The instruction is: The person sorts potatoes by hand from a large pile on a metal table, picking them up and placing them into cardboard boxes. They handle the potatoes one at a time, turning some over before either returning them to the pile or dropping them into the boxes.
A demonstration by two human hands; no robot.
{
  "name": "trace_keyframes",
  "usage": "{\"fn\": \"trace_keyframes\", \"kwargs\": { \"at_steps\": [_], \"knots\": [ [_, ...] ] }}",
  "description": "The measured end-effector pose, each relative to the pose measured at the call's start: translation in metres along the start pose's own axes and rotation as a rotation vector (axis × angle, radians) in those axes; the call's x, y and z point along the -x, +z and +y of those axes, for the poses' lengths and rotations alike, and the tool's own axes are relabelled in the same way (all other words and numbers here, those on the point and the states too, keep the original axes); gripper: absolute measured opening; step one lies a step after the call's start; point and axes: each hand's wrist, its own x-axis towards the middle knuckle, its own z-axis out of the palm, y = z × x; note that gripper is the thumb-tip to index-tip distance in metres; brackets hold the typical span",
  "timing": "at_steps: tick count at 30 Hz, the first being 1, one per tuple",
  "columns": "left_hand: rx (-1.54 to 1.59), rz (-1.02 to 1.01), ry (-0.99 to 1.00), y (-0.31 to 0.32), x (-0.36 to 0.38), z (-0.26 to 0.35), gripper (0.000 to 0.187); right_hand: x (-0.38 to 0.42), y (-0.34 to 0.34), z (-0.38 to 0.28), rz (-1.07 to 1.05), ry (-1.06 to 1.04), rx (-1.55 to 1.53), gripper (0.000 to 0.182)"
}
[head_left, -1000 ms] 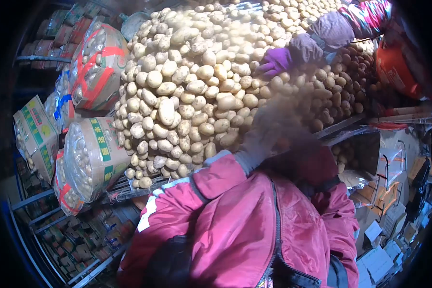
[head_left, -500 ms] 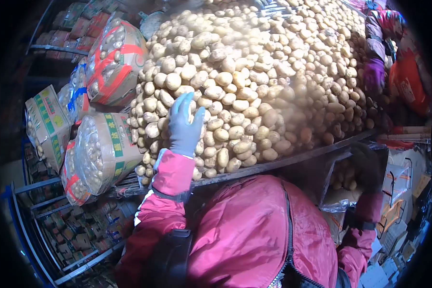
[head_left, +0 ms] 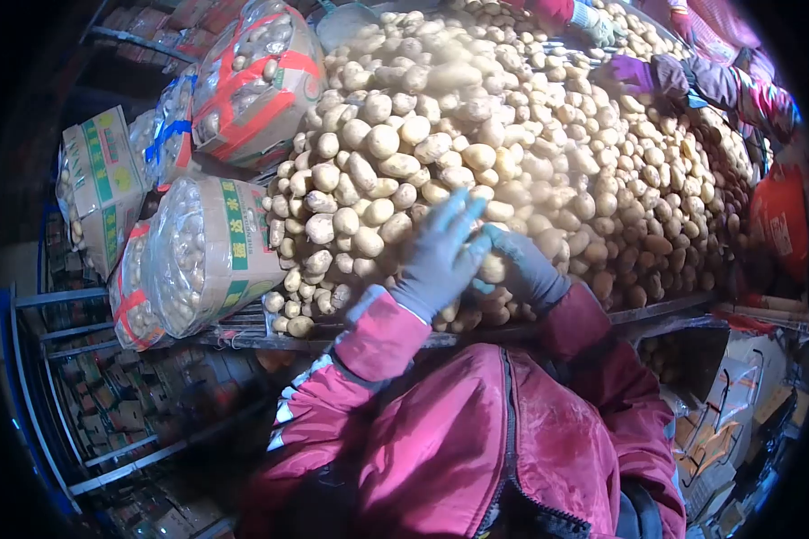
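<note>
Both hands wear grey-blue gloves over pink sleeves, low over the near edge of a big potato heap (head_left: 377, 139). My left hand (head_left: 440, 256) has its fingers stretched out over the potatoes, its palm side hidden. Just to its right, my right hand (head_left: 526, 265) curls its fingers and thumb around a potato (head_left: 493, 268), which shows between the two hands. The fingertips of the two hands nearly meet above that potato.
Full potato boxes (head_left: 234, 238) wrapped in plastic stand at the left. A co-worker's purple glove (head_left: 632, 74) and another gloved hand (head_left: 597, 24) reach over the heap's far side. A red container (head_left: 779, 211) sits at the right, and a rail (head_left: 656, 311) edges the heap.
My right hand has come from the dark open box at the lower right to the heap. My left hand has moved right and slightly down. The co-worker's purple glove has moved left over the potatoes.
</note>
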Motion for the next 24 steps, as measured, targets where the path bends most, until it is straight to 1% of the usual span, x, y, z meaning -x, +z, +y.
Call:
{"fn": "trace_keyframes", "kwargs": {
  "at_steps": [2,3,4,5,6,8,9,10,11,12,13,14,16,17,18,20,21,22,23,24],
  "knots": [
    [0.064,0.264,0.020,-0.010,-0.025,-0.062,0.063,0.024,0.004,0.026,0.150,0.911,-1.056,0.040],
    [-0.130,0.340,-0.045,-0.034,-0.039,-0.068,0.063,0.025,0.005,0.020,0.146,0.915,-1.055,0.040],
    [-0.032,0.387,-0.126,-0.047,-0.054,-0.079,0.064,0.026,0.003,0.010,0.164,0.923,-1.017,0.037],
    [-0.117,0.356,-0.128,-0.051,-0.073,-0.100,0.065,0.025,0.001,0.000,0.181,0.927,-0.979,0.034],
    [-0.115,0.358,-0.127,-0.047,-0.085,-0.112,0.065,0.023,0.000,-0.006,0.181,0.926,-0.976,0.034],
    [-0.299,0.180,-0.112,-0.038,-0.097,-0.128,0.064,0.017,0.002,-0.020,0.155,0.872,-0.978,0.034],
    [-0.125,0.207,-0.153,-0.034,-0.099,-0.129,0.060,0.013,-0.003,-0.029,0.172,0.869,-0.989,0.032],
    [0.292,0.271,-0.130,-0.029,-0.102,-0.131,0.053,0.017,-0.005,-0.024,0.185,0.869,-0.988,0.032],
    [0.701,0.282,-0.281,-0.023,-0.098,-0.132,0.053,0.023,-0.009,-0.015,0.174,0.828,-1.020,0.032],
    [1.109,0.278,-0.443,-0.028,-0.090,-0.115,0.053,0.029,-0.011,-0.009,0.166,0.792,-1.053,0.033],
    [1.473,0.203,-0.482,-0.029,-0.085,-0.104,0.058,0.025,-0.018,-0.019,0.198,0.753,-1.083,0.034],
    [1.749,0.040,-0.413,-0.027,-0.075,-0.104,0.063,0.020,-0.023,-0.033,0.269,0.723,-1.114,0.037],
    [1.905,0.007,-0.440,-0.019,-0.065,-0.072,0.064,0.021,-0.029,-0.040,0.304,0.659,-1.015,0.056],
    [1.939,0.003,-0.437,-0.009,-0.062,-0.061,0.066,0.025,-0.029,-0.039,0.336,0.638,-1.069,0.057],
    [2.075,-0.104,-0.490,-0.004,-0.056,-0.051,0.060,0.031,-0.029,-0.033,0.355,0.583,-1.102,0.063],
    [1.820,-0.068,-0.626,0.014,-0.053,-0.015,0.053,0.021,-0.039,-0.068,0.452,0.542,-1.222,0.068],
    [1.662,-0.069,-0.571,0.036,-0.050,0.002,0.048,0.019,-0.041,-0.077,0.482,0.489,-1.326,0.065],
    [0.899,-0.127,0.005,0.066,-0.038,0.005,0.060,0.018,-0.043,-0.082,0.519,0.428,-1.423,0.062],
    [0.834,-0.157,0.008,0.072,-0.030,0.030,0.062,0.027,-0.039,-0.077,0.555,0.400,-1.408,0.061],
    [0.779,-0.194,0.026,0.078,-0.023,0.056,0.064,0.048,-0.044,-0.066,0.580,0.423,-1.463,0.057]
  ]
}}
